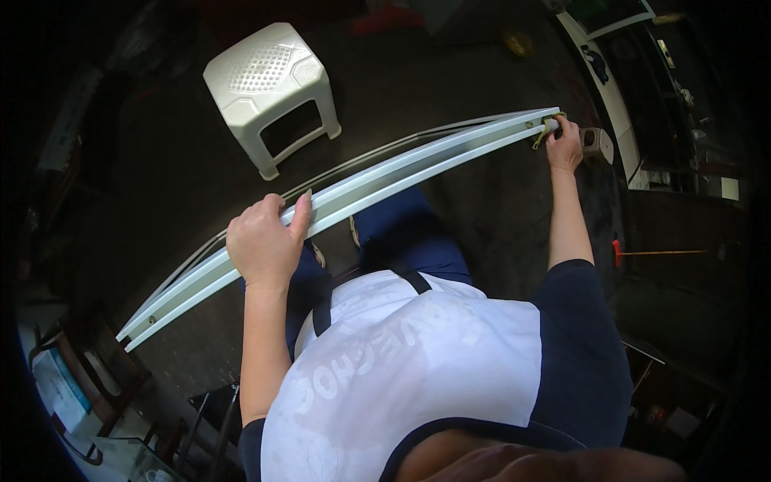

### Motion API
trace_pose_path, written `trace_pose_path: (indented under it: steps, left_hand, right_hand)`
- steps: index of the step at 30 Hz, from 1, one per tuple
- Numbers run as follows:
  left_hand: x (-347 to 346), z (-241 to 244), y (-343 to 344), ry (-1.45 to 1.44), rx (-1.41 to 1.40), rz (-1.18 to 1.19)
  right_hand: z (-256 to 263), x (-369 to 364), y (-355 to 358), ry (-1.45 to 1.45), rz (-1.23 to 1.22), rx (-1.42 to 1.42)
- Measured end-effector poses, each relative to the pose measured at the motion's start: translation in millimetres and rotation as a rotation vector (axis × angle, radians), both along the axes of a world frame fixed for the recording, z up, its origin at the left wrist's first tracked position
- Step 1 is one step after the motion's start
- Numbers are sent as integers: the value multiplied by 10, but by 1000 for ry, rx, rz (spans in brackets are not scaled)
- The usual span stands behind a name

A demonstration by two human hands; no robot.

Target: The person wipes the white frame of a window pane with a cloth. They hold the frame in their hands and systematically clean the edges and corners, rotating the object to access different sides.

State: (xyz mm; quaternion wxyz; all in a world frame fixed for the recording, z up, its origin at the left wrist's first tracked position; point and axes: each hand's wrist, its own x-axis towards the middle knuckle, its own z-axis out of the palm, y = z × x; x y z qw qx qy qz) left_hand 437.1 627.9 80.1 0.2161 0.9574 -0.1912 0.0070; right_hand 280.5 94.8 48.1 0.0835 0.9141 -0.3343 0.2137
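Note:
A long white channel-shaped profile (397, 172), perhaps metal or plastic, lies slantwise across the view in front of my body, from lower left to upper right. My left hand (265, 241) grips it left of its middle, thumb over the near side. At its far right end, my right hand (565, 144) holds a yellowish cloth (544, 134) against the channel; the fingertips are partly hidden. Thin pale strips or cords run along the profile's outer side.
Beyond the profile stands a white plastic stool (265, 72). A smaller stool (597, 144) is just past my right hand. Shelving is at the upper right, a red-headed tool (617, 253) at right. A chair with a blue-and-white box (63, 382) is at lower left.

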Motion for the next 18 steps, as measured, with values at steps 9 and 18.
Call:
trace_pose_path:
  steps: [9,18]
  left_hand:
    - [-22,23,27,-13,16,-32]
    - [-15,-13,8,-27,20,-38]
  right_hand:
    - [53,-85,-166,1,107,-26]
    - [411,-1115,-890,-1070,-304,529]
